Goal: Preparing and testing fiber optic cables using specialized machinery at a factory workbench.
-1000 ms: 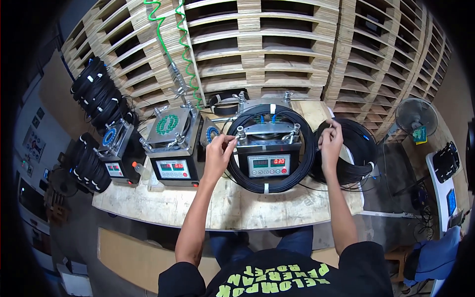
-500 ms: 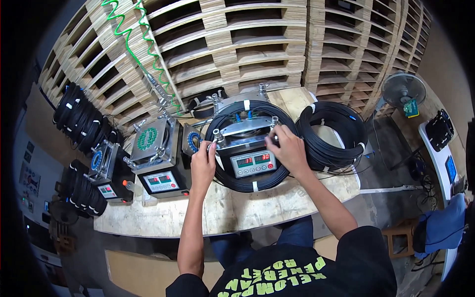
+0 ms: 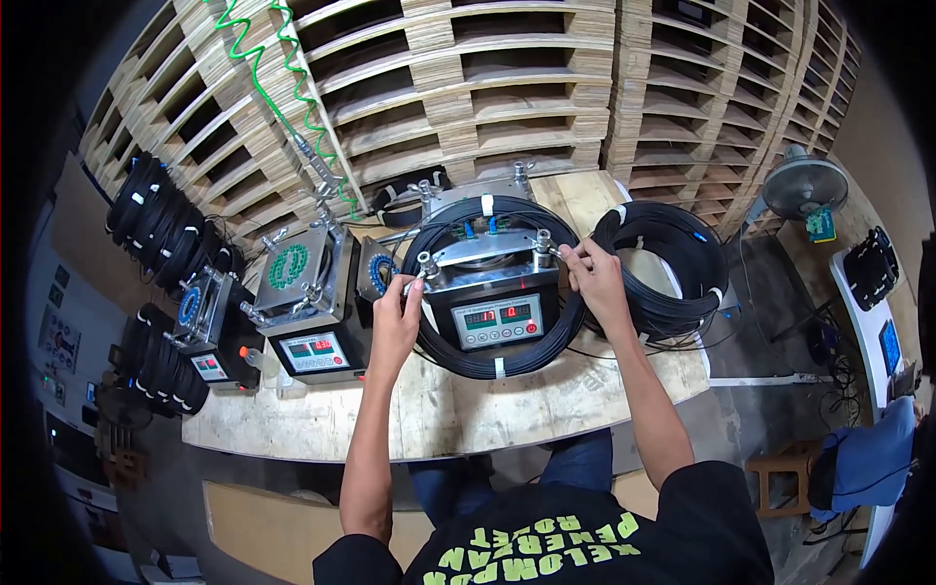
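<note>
A black box-shaped polishing machine (image 3: 495, 320) with a lit red digital display stands in front of me, a metal plate (image 3: 492, 252) across its top. Blue-tipped connectors (image 3: 480, 227) stick up behind the plate. A coil of black cable (image 3: 561, 356) rings the machine. At the plate's left corner, my left hand (image 3: 398, 307) is closed, fingertips pinching the small handle of the left clamp knob (image 3: 427, 263). My right hand (image 3: 597, 281) pinches the handle of the right clamp knob (image 3: 544, 241), its fingers just right of the knob's post.
Two similar machines (image 3: 310, 336) (image 3: 213, 341) stand to the left on the wooden table (image 3: 468, 419). A thick black cable coil (image 3: 673, 302) lies at the right. Stacked pallets (image 3: 526, 97) rise behind, with green spiral hoses (image 3: 258, 78) hanging there. A fan (image 3: 804, 190) stands far right.
My right hand has moved right, from in front of the right clamp knob to its outer side. My left hand stays at the left knob. The display's right-hand reading has changed.
</note>
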`<state>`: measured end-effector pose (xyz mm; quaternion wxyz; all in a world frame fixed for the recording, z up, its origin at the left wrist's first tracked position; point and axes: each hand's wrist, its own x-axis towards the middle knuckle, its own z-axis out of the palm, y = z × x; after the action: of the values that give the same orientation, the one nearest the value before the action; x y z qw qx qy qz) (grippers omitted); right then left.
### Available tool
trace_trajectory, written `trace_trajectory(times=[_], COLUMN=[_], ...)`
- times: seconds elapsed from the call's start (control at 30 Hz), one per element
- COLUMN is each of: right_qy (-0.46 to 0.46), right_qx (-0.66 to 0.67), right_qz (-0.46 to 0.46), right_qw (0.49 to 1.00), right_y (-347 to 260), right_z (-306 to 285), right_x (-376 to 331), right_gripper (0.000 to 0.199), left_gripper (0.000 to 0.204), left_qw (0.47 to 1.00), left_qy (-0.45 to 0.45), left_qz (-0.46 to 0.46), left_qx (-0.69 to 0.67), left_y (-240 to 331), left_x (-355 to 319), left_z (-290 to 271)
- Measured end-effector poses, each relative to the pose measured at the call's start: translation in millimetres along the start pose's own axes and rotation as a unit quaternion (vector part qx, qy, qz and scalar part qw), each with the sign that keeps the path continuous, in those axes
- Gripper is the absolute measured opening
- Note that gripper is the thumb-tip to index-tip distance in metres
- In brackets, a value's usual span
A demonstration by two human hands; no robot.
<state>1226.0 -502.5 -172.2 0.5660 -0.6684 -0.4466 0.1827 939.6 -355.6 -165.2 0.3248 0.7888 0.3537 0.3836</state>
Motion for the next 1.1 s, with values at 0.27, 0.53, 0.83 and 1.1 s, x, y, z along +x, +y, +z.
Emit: trace_trajectory(times=[0.27,0.53,0.83,1.1], right_qy=[0.097,0.109,0.118,0.105], right_qx=[-0.032,-0.077,-0.097,-0.075], right_qz=[-0.100,0.007,-0.139,-0.055], right_qw=[0.990,0.991,0.978,0.990], right_y=[-19,-30,-19,-17], right_z=[11,6,19,18], right_x=[-15,-8,-15,-20], right_gripper=[0.020,0.035,0.016,0.024], left_gripper=[0.031,0.027,0.031,0.028], left_qw=[0.999,0.999,0.998,0.998], left_qy=[0.011,0.031,0.051,0.053], left_qz=[0.011,0.029,0.029,0.028], left_qx=[-0.037,-0.014,0.018,0.006], left_y=[-8,-11,-19,-18], left_x=[-1,1,-1,-3], left_z=[4,7,11,11])
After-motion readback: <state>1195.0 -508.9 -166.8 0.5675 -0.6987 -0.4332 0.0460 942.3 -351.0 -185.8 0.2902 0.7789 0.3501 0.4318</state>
